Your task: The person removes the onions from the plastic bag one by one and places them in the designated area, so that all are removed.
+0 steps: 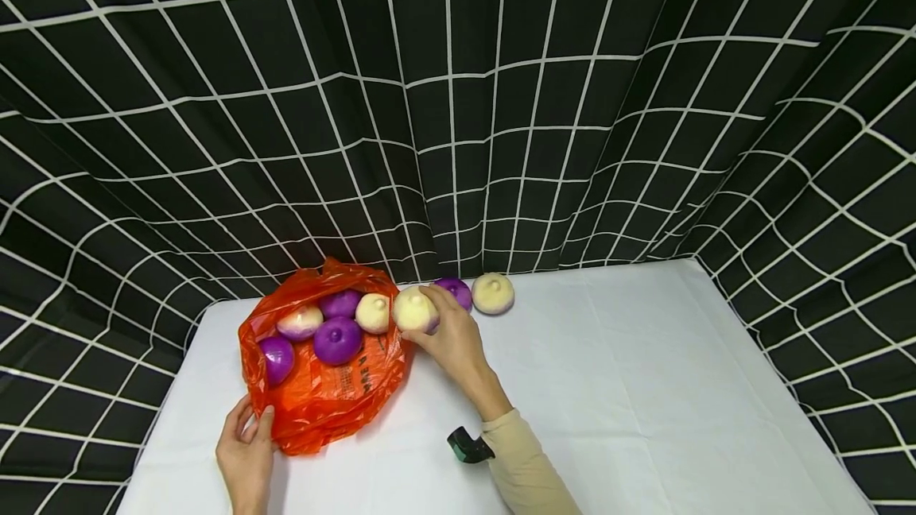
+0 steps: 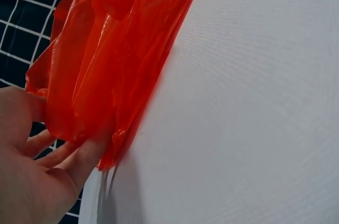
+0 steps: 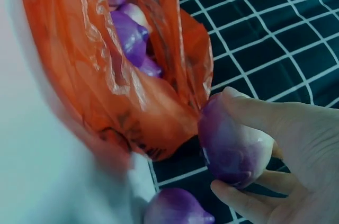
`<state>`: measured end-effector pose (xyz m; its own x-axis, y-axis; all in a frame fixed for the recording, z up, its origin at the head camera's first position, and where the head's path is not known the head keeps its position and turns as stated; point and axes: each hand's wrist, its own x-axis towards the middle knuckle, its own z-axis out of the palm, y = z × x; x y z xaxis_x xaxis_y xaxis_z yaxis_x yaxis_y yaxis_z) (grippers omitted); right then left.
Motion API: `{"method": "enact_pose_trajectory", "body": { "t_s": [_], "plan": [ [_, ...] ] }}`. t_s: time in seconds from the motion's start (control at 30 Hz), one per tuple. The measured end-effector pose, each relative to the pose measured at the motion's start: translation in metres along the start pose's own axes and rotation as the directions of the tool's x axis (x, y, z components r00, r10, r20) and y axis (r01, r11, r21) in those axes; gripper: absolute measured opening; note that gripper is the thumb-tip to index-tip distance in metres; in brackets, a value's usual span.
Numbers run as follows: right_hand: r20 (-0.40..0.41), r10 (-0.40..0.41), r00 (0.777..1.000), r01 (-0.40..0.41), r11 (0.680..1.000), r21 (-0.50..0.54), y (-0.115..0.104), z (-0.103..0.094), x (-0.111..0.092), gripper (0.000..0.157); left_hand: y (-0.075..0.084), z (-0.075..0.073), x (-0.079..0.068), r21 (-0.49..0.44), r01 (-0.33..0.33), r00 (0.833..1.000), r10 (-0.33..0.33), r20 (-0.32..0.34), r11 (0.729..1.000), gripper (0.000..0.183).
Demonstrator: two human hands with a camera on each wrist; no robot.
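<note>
An orange-red plastic bag (image 1: 336, 408) lies with its mouth spread, several purple-and-white turnips (image 1: 338, 341) showing inside. At its near left corner my left hand (image 1: 246, 455) pinches the bag's edge between thumb and fingers; the left wrist view shows the thin plastic (image 2: 122, 60) bunched there, hiding some fingertips. My right hand (image 1: 452, 340) grips a turnip (image 1: 415, 310) at the bag's right rim, its pale side facing up. In the right wrist view that turnip (image 3: 233, 142) shows purple and white, thumb on top and fingers beneath.
Right of the bag, at the back of the white-covered table (image 1: 608, 388), sit a purple-side-up turnip (image 1: 455, 292), partly behind my right hand, and a pale-side-up one (image 1: 493, 293). A black cloth with white grid lines (image 1: 501, 141) hangs behind and along the sides.
</note>
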<state>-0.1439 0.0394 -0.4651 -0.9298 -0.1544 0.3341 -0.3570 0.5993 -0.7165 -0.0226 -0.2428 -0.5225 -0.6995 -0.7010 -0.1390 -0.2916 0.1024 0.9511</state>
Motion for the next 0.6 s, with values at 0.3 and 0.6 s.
{"method": "enact_pose_trajectory", "body": {
  "t_s": [0.3,0.6],
  "plan": [
    [-0.050,0.037,0.998,-0.037,0.999,0.012,0.022,-0.014,0.000,0.071,0.000,0.001,0.000,0.007,-0.014,1.000,0.013,0.015,1.000,0.050],
    [-0.101,0.068,0.993,-0.069,0.998,-0.003,0.038,-0.029,0.000,0.072,-0.002,-0.001,0.000,0.034,-0.016,0.999,0.015,0.038,0.999,0.052]
  ]
}}
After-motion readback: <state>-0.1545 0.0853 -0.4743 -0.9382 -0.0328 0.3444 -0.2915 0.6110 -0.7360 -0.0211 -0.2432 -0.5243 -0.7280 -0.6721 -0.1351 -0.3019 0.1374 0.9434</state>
